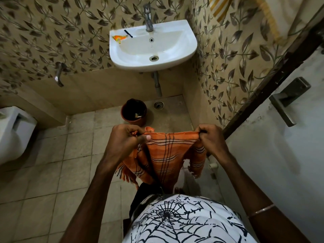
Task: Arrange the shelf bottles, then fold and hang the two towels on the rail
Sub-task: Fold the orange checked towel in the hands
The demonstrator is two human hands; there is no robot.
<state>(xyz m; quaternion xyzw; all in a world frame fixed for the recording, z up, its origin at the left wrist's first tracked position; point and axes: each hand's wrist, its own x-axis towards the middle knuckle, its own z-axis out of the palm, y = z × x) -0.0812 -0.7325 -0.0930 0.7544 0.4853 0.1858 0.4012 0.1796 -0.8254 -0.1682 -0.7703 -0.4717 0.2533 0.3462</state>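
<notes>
- Towel [163, 155] in orange check hangs in front of me over the floor tiles, held up by its top edge and stretched between my two hands, with the rest draping down towards my legs.
- My left hand [128, 137] has its grip closed on the left end of that edge, thumb on top, with some cloth bunched in the fist.
- My right hand [212, 137] pinches the right end, fingers curled over the hem.
- Folding looks to be the step in hand, and I judge it only partly done: the layers hang unevenly, and a fringed tail sticks out lower left.
- To do it well I would keep the top edge taut and level, then bring the two corners together so the stripes line up.
- I should shake the drape out first, so the loose flap on the right falls flat.
- Risk: the hem could slip from the right pinch, or the tail could brush the floor.
- Another striped cloth [220, 9] shows at the upper right; I cannot see the rail.
</notes>
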